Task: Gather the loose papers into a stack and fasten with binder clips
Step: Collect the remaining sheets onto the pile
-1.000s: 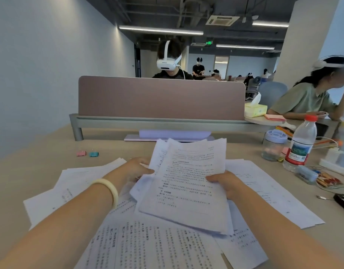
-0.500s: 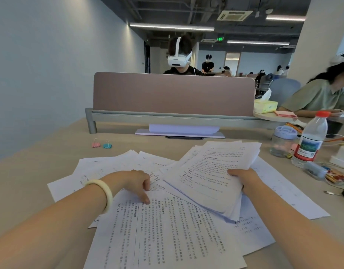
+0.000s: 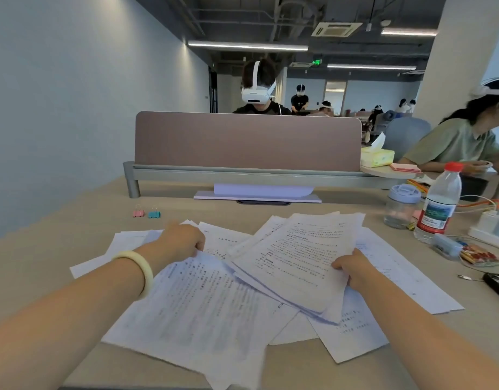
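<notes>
At a shared desk (image 3: 60, 220), I gather scattered papers (image 3: 397, 266) before clipping. My right hand (image 3: 352, 267) pinches a sheaf (image 3: 296, 257) at its right edge, thumb on top and fingers beneath, holding it tilted over the pile at the middle of the desk. My left hand (image 3: 183, 240) is curled at the far edge of a large sheet (image 3: 197, 305). It appears to be nipping that edge, though the fingertips are hidden under the hand.

The pages are light and limp. They will sag and fan if held by one corner, and slide off one another easily. I judge each is best taken at a long edge near its middle, and the stack squared by tapping it on the desk before any clip goes on. The sheaf's edges are uneven now.

Two clips (image 3: 146, 213), one pink and one teal, sit side by side to the far left, well apart from the papers, with bare desk around them. On the right there is less room, with a bottle (image 3: 439, 204) and a jar (image 3: 401, 206) near the outer sheets and a phone (image 3: 498, 285) at the edge of view. A divider (image 3: 248, 142) closes the far side. The sheet's near corner runs to the desk's front edge, so I judge a careless pull could send it over.
</notes>
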`<action>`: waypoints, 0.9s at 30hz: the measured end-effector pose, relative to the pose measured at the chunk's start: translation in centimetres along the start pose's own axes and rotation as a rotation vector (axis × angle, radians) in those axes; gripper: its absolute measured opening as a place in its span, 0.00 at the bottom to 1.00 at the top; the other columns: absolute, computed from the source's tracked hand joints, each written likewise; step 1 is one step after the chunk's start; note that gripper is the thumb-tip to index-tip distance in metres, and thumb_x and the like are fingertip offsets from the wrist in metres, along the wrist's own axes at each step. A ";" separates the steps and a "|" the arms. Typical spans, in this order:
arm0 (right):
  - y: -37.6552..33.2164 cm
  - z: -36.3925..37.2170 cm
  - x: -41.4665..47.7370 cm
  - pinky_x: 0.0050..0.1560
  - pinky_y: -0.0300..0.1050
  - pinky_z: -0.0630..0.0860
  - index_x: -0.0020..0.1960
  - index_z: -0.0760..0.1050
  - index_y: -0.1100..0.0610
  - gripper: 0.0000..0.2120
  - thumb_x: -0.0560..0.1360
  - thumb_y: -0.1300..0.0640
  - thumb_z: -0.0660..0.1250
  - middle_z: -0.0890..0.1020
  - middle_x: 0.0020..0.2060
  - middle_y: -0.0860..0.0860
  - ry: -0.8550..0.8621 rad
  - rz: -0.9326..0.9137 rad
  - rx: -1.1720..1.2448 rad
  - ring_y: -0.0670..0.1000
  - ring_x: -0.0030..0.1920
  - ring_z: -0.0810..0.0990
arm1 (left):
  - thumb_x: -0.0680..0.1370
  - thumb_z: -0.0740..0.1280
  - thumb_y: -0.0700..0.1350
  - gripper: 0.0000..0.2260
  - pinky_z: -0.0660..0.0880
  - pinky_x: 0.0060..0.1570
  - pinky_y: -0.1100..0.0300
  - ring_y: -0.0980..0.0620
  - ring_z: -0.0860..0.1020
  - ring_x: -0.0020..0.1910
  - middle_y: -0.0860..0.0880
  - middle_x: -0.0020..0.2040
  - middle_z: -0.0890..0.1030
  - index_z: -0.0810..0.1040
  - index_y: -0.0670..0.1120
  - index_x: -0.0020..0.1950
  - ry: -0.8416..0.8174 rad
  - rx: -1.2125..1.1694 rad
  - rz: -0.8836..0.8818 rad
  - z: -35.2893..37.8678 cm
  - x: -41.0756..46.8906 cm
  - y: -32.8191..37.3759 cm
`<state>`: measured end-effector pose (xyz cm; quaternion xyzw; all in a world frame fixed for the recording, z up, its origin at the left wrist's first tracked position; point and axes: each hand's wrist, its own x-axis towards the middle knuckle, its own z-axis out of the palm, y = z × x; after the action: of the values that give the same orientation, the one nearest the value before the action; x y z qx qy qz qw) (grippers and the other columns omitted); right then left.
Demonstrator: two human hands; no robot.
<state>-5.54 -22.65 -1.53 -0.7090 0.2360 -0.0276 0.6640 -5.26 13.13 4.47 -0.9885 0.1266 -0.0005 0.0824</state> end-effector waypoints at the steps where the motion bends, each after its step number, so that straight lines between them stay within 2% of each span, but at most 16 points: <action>1: -0.1 -0.2 -0.2 0.60 0.64 0.73 0.64 0.68 0.64 0.22 0.72 0.77 0.59 0.75 0.61 0.62 -0.022 -0.001 -0.032 0.67 0.61 0.73 | 0.74 0.62 0.36 0.11 0.59 0.49 0.60 0.51 0.70 0.44 0.54 0.43 0.75 0.75 0.53 0.44 0.057 0.132 0.006 -0.8 0.1 -0.1; 3: -0.2 -0.7 -0.2 0.61 0.62 0.73 0.65 0.68 0.62 0.22 0.73 0.75 0.60 0.76 0.60 0.61 -0.076 0.002 -0.072 0.66 0.61 0.74 | 0.69 0.66 0.33 0.13 0.61 0.51 0.57 0.49 0.74 0.43 0.53 0.40 0.79 0.77 0.53 0.41 0.261 0.408 0.094 -2.4 0.5 0.0; 4: -0.3 -0.8 -0.1 0.61 0.62 0.73 0.66 0.69 0.62 0.23 0.73 0.74 0.61 0.77 0.60 0.61 -0.103 -0.007 -0.103 0.66 0.60 0.75 | 0.63 0.70 0.32 0.13 0.62 0.51 0.56 0.48 0.76 0.40 0.53 0.35 0.80 0.78 0.51 0.37 0.374 0.504 0.146 -3.2 0.8 0.1; 6: -0.4 -0.9 0.0 0.61 0.62 0.73 0.65 0.71 0.60 0.23 0.72 0.73 0.62 0.78 0.59 0.61 -0.152 -0.032 -0.142 0.65 0.58 0.76 | 0.53 0.73 0.31 0.14 0.64 0.53 0.53 0.48 0.76 0.32 0.52 0.24 0.76 0.77 0.49 0.26 0.615 0.556 0.247 -4.9 1.8 0.1; 7: -0.4 -0.9 0.0 0.61 0.62 0.73 0.64 0.72 0.59 0.22 0.72 0.73 0.61 0.79 0.59 0.61 -0.167 -0.041 -0.153 0.64 0.58 0.77 | 0.53 0.73 0.30 0.14 0.64 0.58 0.51 0.47 0.76 0.31 0.52 0.23 0.74 0.76 0.49 0.25 0.679 0.560 0.277 -5.7 2.3 0.3; 10: -0.4 -0.9 0.1 0.60 0.62 0.75 0.63 0.72 0.58 0.22 0.73 0.73 0.60 0.79 0.58 0.60 -0.219 -0.043 -0.180 0.63 0.57 0.78 | 0.58 0.72 0.30 0.13 0.52 0.74 0.47 0.47 0.78 0.34 0.51 0.25 0.77 0.77 0.48 0.27 0.753 0.499 0.398 -7.2 4.3 2.5; 12: -0.8 -0.9 -0.3 0.58 0.62 0.76 0.64 0.71 0.58 0.22 0.73 0.73 0.59 0.79 0.58 0.59 -0.271 -0.043 -0.171 0.63 0.56 0.78 | 0.58 0.73 0.31 0.13 0.49 0.75 0.44 0.49 0.80 0.37 0.52 0.26 0.79 0.77 0.49 0.28 0.700 0.417 0.503 -7.1 5.5 5.0; 14: -1.1 -1.1 -0.2 0.58 0.61 0.76 0.63 0.72 0.58 0.21 0.74 0.73 0.57 0.79 0.58 0.60 -0.306 -0.053 -0.156 0.63 0.57 0.78 | 0.63 0.71 0.32 0.11 0.40 0.72 0.45 0.49 0.79 0.44 0.51 0.29 0.80 0.77 0.48 0.31 0.595 0.286 0.578 -6.3 6.6 7.6; 17: -1.4 -1.2 -0.1 0.58 0.60 0.76 0.63 0.71 0.59 0.20 0.75 0.73 0.57 0.79 0.58 0.60 -0.322 -0.039 -0.130 0.63 0.58 0.78 | 0.72 0.65 0.34 0.09 0.30 0.72 0.55 0.51 0.76 0.53 0.49 0.41 0.82 0.82 0.47 0.42 0.409 0.117 0.604 -4.5 8.3 11.2; 19: -1.0 -1.4 0.5 0.58 0.60 0.76 0.65 0.71 0.59 0.20 0.75 0.71 0.57 0.79 0.59 0.59 -0.315 -0.014 -0.106 0.63 0.58 0.78 | 0.74 0.67 0.38 0.09 0.33 0.74 0.51 0.49 0.72 0.61 0.48 0.53 0.82 0.81 0.48 0.52 0.335 0.029 0.592 -3.6 9.2 13.1; 20: -0.8 -1.5 0.7 0.59 0.59 0.76 0.64 0.71 0.59 0.19 0.76 0.70 0.57 0.80 0.58 0.59 -0.313 -0.005 -0.086 0.63 0.58 0.78 | 0.75 0.68 0.41 0.14 0.39 0.76 0.49 0.48 0.67 0.68 0.48 0.63 0.78 0.78 0.49 0.60 0.315 -0.004 0.570 -3.2 9.5 13.9; 21: -0.7 -1.5 0.6 0.59 0.59 0.76 0.64 0.71 0.59 0.16 0.78 0.67 0.57 0.80 0.58 0.59 -0.311 0.006 -0.053 0.63 0.58 0.78 | 0.76 0.68 0.45 0.21 0.42 0.76 0.50 0.47 0.59 0.74 0.48 0.72 0.69 0.71 0.51 0.69 0.299 -0.038 0.538 -2.9 9.8 14.4; 22: -0.5 -1.5 0.8 0.60 0.58 0.75 0.64 0.71 0.58 0.14 0.80 0.63 0.57 0.80 0.58 0.59 -0.314 0.016 -0.009 0.62 0.58 0.78 | 0.76 0.68 0.48 0.29 0.42 0.76 0.50 0.47 0.51 0.77 0.49 0.77 0.58 0.62 0.52 0.74 0.296 -0.077 0.495 -2.8 9.9 14.5; 24: -0.5 -1.5 0.9 0.60 0.58 0.75 0.64 0.71 0.56 0.15 0.80 0.52 0.59 0.80 0.58 0.57 -0.305 0.050 0.061 0.60 0.58 0.79 | 0.74 0.69 0.53 0.38 0.43 0.76 0.50 0.47 0.43 0.78 0.49 0.79 0.45 0.50 0.53 0.77 0.318 -0.146 0.388 -2.7 10.2 13.3; 25: -0.5 -1.5 1.0 0.60 0.57 0.76 0.63 0.72 0.55 0.16 0.79 0.48 0.60 0.81 0.57 0.56 -0.301 0.068 0.074 0.59 0.58 0.79 | 0.73 0.69 0.56 0.40 0.43 0.76 0.49 0.47 0.42 0.78 0.49 0.79 0.43 0.48 0.53 0.78 0.298 -0.162 0.326 -2.4 10.2 11.9; 27: -0.7 -1.5 1.0 0.58 0.56 0.77 0.61 0.73 0.53 0.17 0.78 0.45 0.61 0.82 0.55 0.55 -0.305 0.079 0.087 0.58 0.56 0.80 | 0.74 0.64 0.61 0.39 0.42 0.75 0.49 0.47 0.40 0.77 0.50 0.79 0.42 0.47 0.53 0.78 0.141 -0.141 0.222 -1.3 9.9 8.7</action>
<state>-4.99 -24.36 -0.95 -0.6657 0.1587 0.0960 0.7228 2.16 2.16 4.12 -0.9693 0.2404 -0.0520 0.0033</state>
